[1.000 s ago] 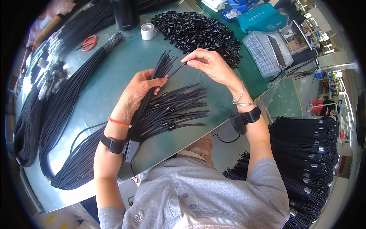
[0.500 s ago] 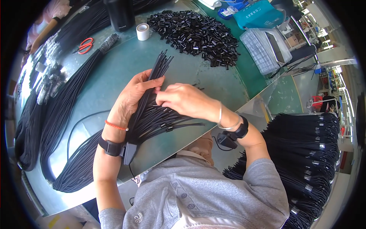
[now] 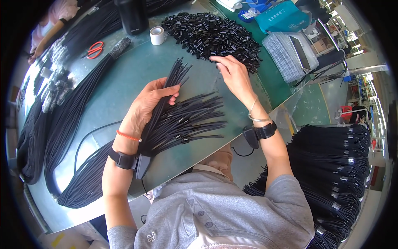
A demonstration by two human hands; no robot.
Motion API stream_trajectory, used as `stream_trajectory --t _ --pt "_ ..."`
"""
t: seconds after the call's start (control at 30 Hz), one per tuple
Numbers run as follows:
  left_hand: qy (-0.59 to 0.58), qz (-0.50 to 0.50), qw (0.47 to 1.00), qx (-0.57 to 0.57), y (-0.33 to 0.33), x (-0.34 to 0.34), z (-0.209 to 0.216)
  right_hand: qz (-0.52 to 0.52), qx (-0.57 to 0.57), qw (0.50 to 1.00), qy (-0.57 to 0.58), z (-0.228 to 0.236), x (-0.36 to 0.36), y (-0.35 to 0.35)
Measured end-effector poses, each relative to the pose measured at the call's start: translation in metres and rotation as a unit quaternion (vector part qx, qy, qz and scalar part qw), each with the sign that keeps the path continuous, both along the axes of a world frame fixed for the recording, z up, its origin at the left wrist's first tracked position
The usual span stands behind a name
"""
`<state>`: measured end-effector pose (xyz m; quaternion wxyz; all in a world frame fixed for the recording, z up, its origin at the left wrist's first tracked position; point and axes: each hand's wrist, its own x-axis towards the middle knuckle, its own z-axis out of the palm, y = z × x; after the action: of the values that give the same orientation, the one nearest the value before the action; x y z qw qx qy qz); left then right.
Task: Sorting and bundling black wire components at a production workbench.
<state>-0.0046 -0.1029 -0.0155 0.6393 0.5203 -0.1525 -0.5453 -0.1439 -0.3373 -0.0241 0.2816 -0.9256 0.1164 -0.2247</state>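
the left hand (image 3: 151, 97) is gripping black cords (image 3: 177, 71) at 11 o'clock and could be dropping some by squeezing too softly, while the right hand (image 3: 237, 76), its pinch showing too poorly to tell, is hovering by little black pieces (image 3: 211, 35) at 12 o'clock.

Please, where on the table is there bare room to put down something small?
Bare tabletop lies between the white tape roll, the long black cable bundle and the left hand; another patch, between the held cables and the right hand. The pile of short black tubes is crowded.
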Motion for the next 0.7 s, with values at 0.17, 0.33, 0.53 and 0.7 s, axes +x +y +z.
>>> stream_trajectory --t 0.17,0.33,0.53,0.7 --pt "-0.012 0.000 1.000 -0.011 0.002 0.002 -0.004 0.076 0.555 0.828 0.008 0.019 0.016 0.039" --pt "-0.019 -0.001 1.000 -0.009 0.001 0.004 -0.005 0.112 0.554 0.824 0.033 0.025 0.017 0.053" --pt "0.006 0.030 0.999 -0.030 0.000 -0.001 0.002 0.154 0.058 0.986 0.022 0.023 0.013 0.081" --pt "0.060 0.056 0.996 -0.016 -0.001 -0.008 0.012 0.258 0.042 0.965 -0.027 0.016 0.008 0.102"
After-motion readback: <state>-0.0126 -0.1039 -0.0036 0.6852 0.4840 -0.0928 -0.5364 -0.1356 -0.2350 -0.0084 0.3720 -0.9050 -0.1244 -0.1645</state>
